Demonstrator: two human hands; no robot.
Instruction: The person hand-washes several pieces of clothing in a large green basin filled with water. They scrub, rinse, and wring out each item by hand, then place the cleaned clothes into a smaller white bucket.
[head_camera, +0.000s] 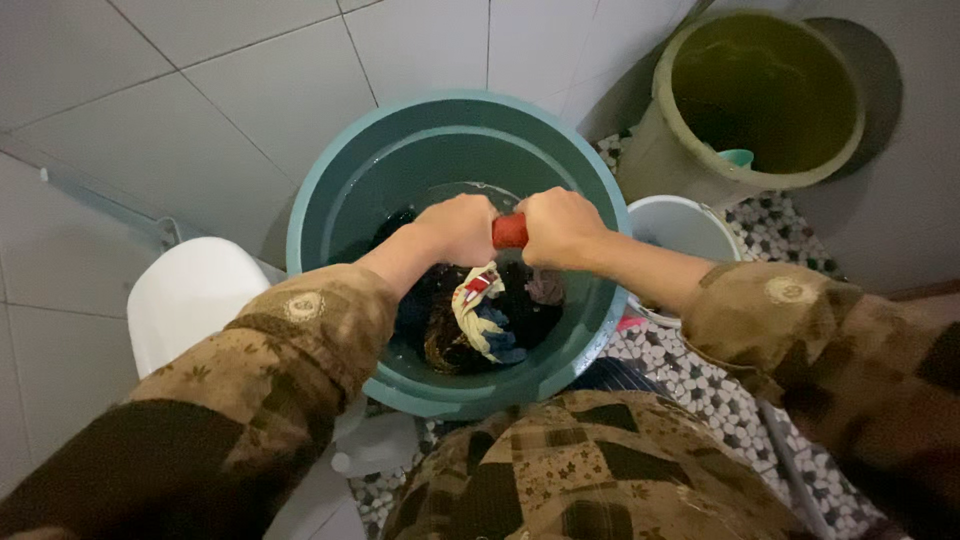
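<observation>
Both hands — left hand, right hand — fingers clenched on a red cloth above the teal basin

Single head view, steeply down, close over teal basin.

1. Round plastic wash basin: teal.
2. Cloth gripped between both hands above the basin: red.
3. Hanging cloth strip inside the basin: cream with red and blue markings.
4. Tall plastic bucket right of the basin: olive green.
5. Small bucket beside the basin's right rim: white.
6. Sleeves: brown, leaf-and-medallion print.
7. Floor: black-and-white pebble mosaic.
</observation>
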